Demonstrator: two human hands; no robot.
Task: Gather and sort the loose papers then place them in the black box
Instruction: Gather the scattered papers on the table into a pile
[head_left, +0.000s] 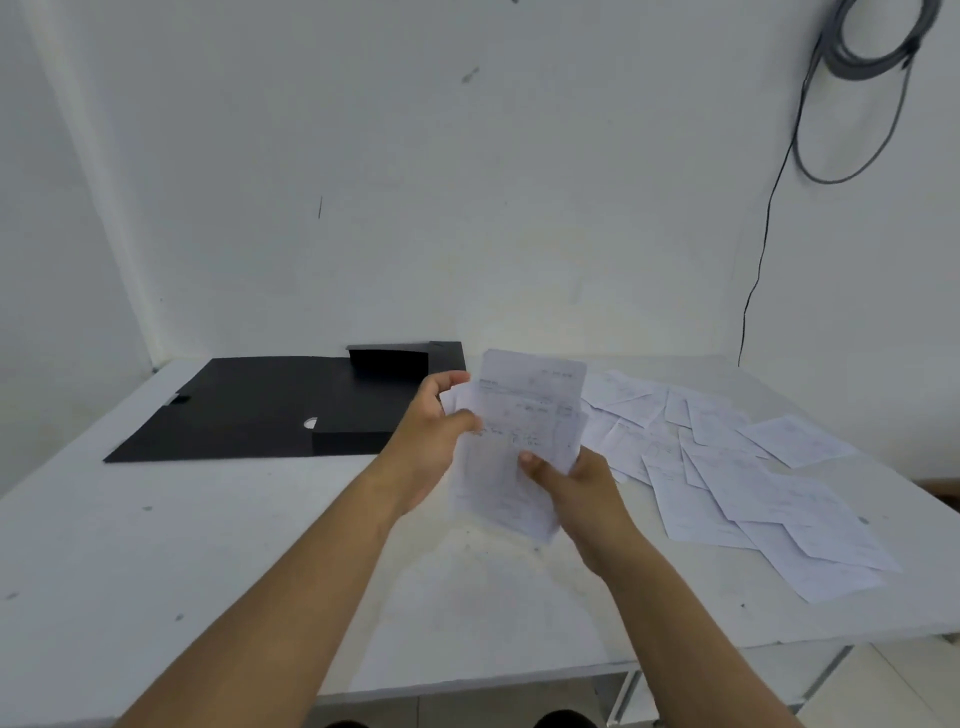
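both hands hold a small sheaf of white printed paper slips (519, 441) up above the white table (208, 545).
the left hand (436, 441) pinches its left edge, the right hand (576, 483) grips its lower right corner; more loose white paper slips (737, 478) lie spread just right of the hands, the flat open black cardboard box (270, 410) just left, behind the left hand.

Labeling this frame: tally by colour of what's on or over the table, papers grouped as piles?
Black: 1, the open black box lying on the table.
White: 2, the papers in hand, held by the left hand and right hand, and the loose papers spread to the right.
Total: 3.
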